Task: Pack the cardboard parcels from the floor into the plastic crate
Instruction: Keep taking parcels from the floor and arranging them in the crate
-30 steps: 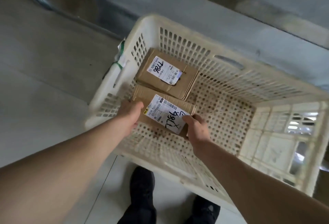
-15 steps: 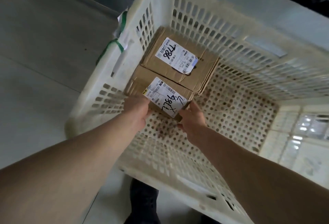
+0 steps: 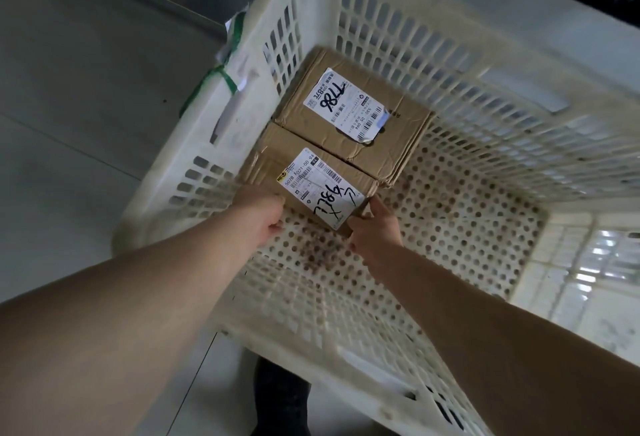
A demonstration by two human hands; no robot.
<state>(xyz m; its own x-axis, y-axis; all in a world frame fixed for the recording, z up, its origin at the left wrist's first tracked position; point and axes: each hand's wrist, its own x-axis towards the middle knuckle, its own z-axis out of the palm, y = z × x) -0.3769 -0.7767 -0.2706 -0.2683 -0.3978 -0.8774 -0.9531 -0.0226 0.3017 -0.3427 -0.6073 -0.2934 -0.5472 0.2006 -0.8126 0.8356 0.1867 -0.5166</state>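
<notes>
Both hands, left (image 3: 264, 214) and right (image 3: 374, 232), gripping near parcel (image 3: 277, 172) at its ends, set on crate (image 3: 433, 235) floor, touching second parcel (image 3: 398, 138) in far-left corner.

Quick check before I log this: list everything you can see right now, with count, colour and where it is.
plastic crate: 1, off-white, perforated walls and floor, on the floor, filling most of the view
green strap: 1, green, with a paper tag, on the crate's far-left corner rim
parcel marked 7786: 1, brown cardboard with a white label, in the crate's far-left corner
second parcel: 1, brown cardboard with a white handwritten label, directly against the near side of the first, held at both ends
floor: grey, left of the crate
shoe: 1 visible, black, below the crate's near rim
left hand: on the second parcel's left end
right hand: on its right end
</notes>
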